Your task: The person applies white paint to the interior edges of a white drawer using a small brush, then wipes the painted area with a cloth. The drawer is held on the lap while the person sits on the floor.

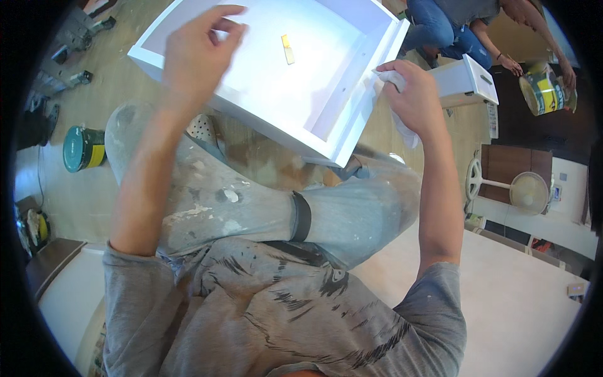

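Note:
Before me a white drawer [268,125] lies tilted above my knees, its open side up. On its floor rests a small yellow-and-beige strip [288,49], too small to identify. My left hand [200,54], slightly blurred, hovers over the drawer's left side; its fingers are curled and apart, with nothing visible in them. A white cloth [403,125] is gripped in my right hand [414,96], at the drawer's right-hand panel [370,99]. Part of the cloth hangs below my palm.
At upper right, a crouching person [452,28] handles a paint bucket [541,92] near a smaller white drawer [464,82]. A green-lidded bucket [77,148] stands on the floor at left. To the right are a pedestal fan [530,192] and a broad white surface [509,301].

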